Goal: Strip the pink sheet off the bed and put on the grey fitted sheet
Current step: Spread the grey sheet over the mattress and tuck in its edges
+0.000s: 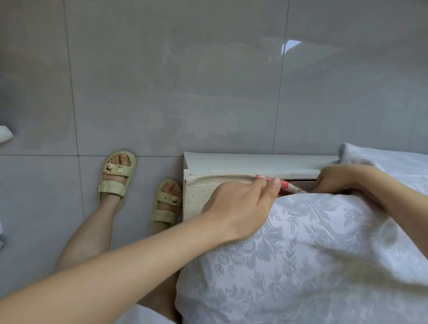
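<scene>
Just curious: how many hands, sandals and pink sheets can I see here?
Hands: 2, left hand, right hand
Sandals: 2, one sandal, other sandal
Pink sheet: 1
Total: 5

A cream, rough mattress [198,193] sits in a pale grey bed frame [245,163]. A big pale grey cloth with a flower pattern [301,267] lies on the mattress, leaving one corner bare. A thin strip of red-and-white cloth [291,188] peeks out at the edge. Two feet in pale yellow sandals [116,178] stand on the shiny grey tile floor [162,83].
</scene>
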The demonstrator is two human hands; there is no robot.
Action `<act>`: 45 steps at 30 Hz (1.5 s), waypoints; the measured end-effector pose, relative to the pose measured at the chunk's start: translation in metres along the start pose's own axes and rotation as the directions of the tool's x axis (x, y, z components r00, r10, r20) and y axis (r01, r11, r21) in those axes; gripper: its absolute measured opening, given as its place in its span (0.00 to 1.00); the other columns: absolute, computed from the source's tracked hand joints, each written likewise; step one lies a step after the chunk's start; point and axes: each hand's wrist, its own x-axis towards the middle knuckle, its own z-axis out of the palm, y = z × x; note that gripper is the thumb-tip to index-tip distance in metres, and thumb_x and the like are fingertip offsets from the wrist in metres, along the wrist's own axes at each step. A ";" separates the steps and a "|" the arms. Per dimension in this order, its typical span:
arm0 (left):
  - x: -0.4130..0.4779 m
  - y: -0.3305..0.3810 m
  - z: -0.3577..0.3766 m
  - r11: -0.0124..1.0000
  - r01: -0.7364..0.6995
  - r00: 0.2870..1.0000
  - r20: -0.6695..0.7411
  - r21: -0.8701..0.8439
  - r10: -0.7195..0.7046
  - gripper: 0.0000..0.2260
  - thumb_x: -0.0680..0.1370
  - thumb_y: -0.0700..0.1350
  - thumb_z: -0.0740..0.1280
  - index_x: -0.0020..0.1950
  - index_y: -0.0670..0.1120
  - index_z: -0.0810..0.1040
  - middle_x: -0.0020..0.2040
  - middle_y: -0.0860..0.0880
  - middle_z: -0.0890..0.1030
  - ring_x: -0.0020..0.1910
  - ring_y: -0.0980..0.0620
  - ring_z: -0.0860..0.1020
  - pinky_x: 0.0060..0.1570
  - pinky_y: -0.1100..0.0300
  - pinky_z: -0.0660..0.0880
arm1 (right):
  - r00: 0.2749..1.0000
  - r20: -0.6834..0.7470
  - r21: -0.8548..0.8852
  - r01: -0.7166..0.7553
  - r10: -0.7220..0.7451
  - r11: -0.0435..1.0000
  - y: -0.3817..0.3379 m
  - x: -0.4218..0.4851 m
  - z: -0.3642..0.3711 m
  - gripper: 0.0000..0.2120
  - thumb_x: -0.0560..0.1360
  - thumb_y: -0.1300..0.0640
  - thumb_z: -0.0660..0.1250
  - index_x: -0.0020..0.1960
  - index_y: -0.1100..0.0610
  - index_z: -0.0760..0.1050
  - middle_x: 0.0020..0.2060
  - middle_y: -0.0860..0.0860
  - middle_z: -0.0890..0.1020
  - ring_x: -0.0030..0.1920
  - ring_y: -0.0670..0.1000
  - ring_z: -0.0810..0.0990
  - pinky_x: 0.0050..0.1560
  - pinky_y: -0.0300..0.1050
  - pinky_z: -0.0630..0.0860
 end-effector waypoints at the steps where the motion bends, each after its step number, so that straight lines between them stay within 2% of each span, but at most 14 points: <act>1: 0.000 0.000 0.000 1.000 -0.002 1.000 -0.007 -0.002 0.002 0.22 0.82 0.56 0.41 0.54 0.47 0.71 0.44 0.45 0.79 0.51 0.44 0.75 0.43 0.57 0.60 | 1.000 -0.022 0.009 0.004 -0.003 1.000 -0.001 0.002 0.000 0.20 0.66 0.35 0.68 0.44 0.51 0.81 0.42 0.46 0.82 0.48 0.49 0.79 0.51 0.43 0.73; 4: 0.006 -0.006 -0.002 1.000 0.010 1.000 -0.007 -0.021 -0.010 0.19 0.82 0.56 0.41 0.46 0.49 0.65 0.32 0.53 0.69 0.46 0.45 0.74 0.43 0.56 0.62 | 0.993 -0.108 0.044 0.059 -0.054 0.997 -0.005 0.015 0.005 0.18 0.65 0.33 0.67 0.39 0.47 0.81 0.40 0.44 0.82 0.47 0.50 0.79 0.55 0.46 0.75; 9: 0.006 -0.007 0.003 1.000 -0.009 0.998 -0.066 -0.030 0.007 0.16 0.82 0.56 0.42 0.42 0.49 0.61 0.32 0.52 0.68 0.41 0.45 0.70 0.41 0.55 0.60 | 0.954 -0.270 0.085 0.161 -0.133 0.983 -0.004 0.024 0.013 0.07 0.70 0.42 0.70 0.38 0.44 0.77 0.42 0.44 0.81 0.49 0.48 0.77 0.51 0.43 0.72; 12: 0.005 -0.006 0.004 1.000 -0.012 0.997 -0.076 -0.028 0.010 0.15 0.82 0.55 0.42 0.45 0.49 0.62 0.34 0.49 0.72 0.44 0.43 0.74 0.40 0.55 0.60 | 0.838 -0.543 0.055 0.096 -0.050 0.994 0.001 0.031 0.018 0.07 0.72 0.44 0.69 0.40 0.47 0.80 0.44 0.47 0.83 0.51 0.52 0.77 0.52 0.47 0.67; 15: 0.010 -0.010 0.005 1.000 0.001 0.998 -0.063 -0.010 -0.001 0.14 0.82 0.56 0.42 0.46 0.50 0.61 0.33 0.49 0.72 0.43 0.44 0.74 0.40 0.55 0.59 | 0.694 -0.708 0.210 0.034 0.128 0.977 0.008 0.040 0.007 0.10 0.75 0.49 0.66 0.43 0.54 0.82 0.47 0.55 0.82 0.51 0.58 0.78 0.51 0.50 0.70; 19: 0.014 -0.014 0.003 1.000 0.015 1.000 -0.018 -0.001 -0.015 0.16 0.82 0.56 0.42 0.46 0.49 0.62 0.29 0.53 0.67 0.39 0.47 0.69 0.40 0.55 0.62 | 0.863 -0.503 0.269 0.214 -0.053 0.939 0.015 0.044 0.006 0.09 0.74 0.47 0.69 0.38 0.51 0.80 0.43 0.52 0.84 0.45 0.53 0.79 0.45 0.44 0.71; 23: 0.027 -0.019 0.000 0.997 0.068 0.992 0.106 0.034 -0.071 0.22 0.82 0.57 0.40 0.55 0.46 0.68 0.45 0.48 0.79 0.51 0.45 0.75 0.45 0.56 0.65 | 0.846 -0.508 0.470 0.429 -0.161 0.772 0.015 0.017 0.017 0.08 0.73 0.48 0.70 0.40 0.51 0.82 0.36 0.47 0.85 0.38 0.44 0.79 0.43 0.39 0.74; 26: 0.043 -0.020 -0.008 0.994 0.089 0.976 0.204 -0.064 -0.075 0.26 0.81 0.59 0.40 0.65 0.52 0.72 0.62 0.50 0.78 0.62 0.47 0.73 0.60 0.55 0.67 | 0.865 -0.464 0.686 0.486 -0.190 0.541 0.024 -0.005 0.028 0.05 0.75 0.54 0.69 0.44 0.49 0.83 0.37 0.44 0.85 0.38 0.37 0.80 0.42 0.27 0.73; 28: 0.057 -0.015 -0.012 0.974 0.119 0.969 0.235 -0.195 -0.071 0.27 0.82 0.59 0.41 0.64 0.51 0.75 0.63 0.51 0.77 0.63 0.50 0.72 0.63 0.58 0.65 | 0.884 -0.428 0.795 0.467 -0.188 0.387 0.031 -0.010 0.032 0.08 0.78 0.60 0.64 0.47 0.53 0.82 0.43 0.50 0.85 0.44 0.44 0.81 0.50 0.35 0.74; 30: 0.071 -0.006 -0.009 0.933 0.160 0.953 0.296 -0.322 -0.062 0.28 0.81 0.59 0.41 0.63 0.49 0.76 0.62 0.50 0.77 0.59 0.52 0.74 0.62 0.59 0.65 | 0.896 -0.411 0.830 0.443 -0.167 0.338 0.033 -0.016 0.032 0.10 0.80 0.60 0.60 0.48 0.56 0.80 0.44 0.52 0.83 0.44 0.42 0.80 0.48 0.32 0.73; 32: 0.082 0.000 -0.001 0.892 0.214 0.927 0.371 -0.399 -0.056 0.30 0.81 0.60 0.41 0.65 0.46 0.74 0.62 0.49 0.77 0.57 0.53 0.73 0.62 0.60 0.65 | 0.900 -0.396 0.829 0.436 -0.185 0.349 0.031 -0.020 0.030 0.14 0.82 0.57 0.55 0.48 0.57 0.79 0.45 0.51 0.82 0.40 0.37 0.80 0.42 0.26 0.71; 37: 0.101 -0.003 0.019 0.812 0.376 0.861 0.492 -0.447 -0.129 0.31 0.82 0.60 0.43 0.63 0.42 0.77 0.61 0.46 0.79 0.60 0.49 0.77 0.66 0.55 0.69 | 0.890 -0.401 0.794 0.456 -0.218 0.401 0.031 -0.021 0.027 0.16 0.82 0.51 0.54 0.53 0.52 0.80 0.53 0.48 0.82 0.56 0.44 0.79 0.64 0.42 0.70; 40: 0.101 -0.002 0.021 0.734 0.478 0.799 0.586 -0.482 -0.136 0.30 0.82 0.60 0.44 0.59 0.42 0.78 0.57 0.45 0.80 0.58 0.48 0.78 0.63 0.55 0.71 | 0.871 -0.413 0.757 0.491 -0.267 0.431 0.030 -0.025 0.022 0.16 0.82 0.48 0.55 0.53 0.49 0.81 0.52 0.45 0.83 0.57 0.44 0.79 0.68 0.46 0.68; 45: 0.101 0.003 0.024 0.747 0.526 0.692 0.716 -0.406 -0.098 0.31 0.81 0.62 0.43 0.59 0.44 0.78 0.58 0.47 0.81 0.56 0.50 0.78 0.55 0.58 0.70 | 0.933 -0.094 0.645 0.323 -0.348 0.693 0.030 -0.028 0.008 0.26 0.79 0.36 0.48 0.51 0.45 0.83 0.52 0.41 0.82 0.57 0.43 0.77 0.67 0.42 0.65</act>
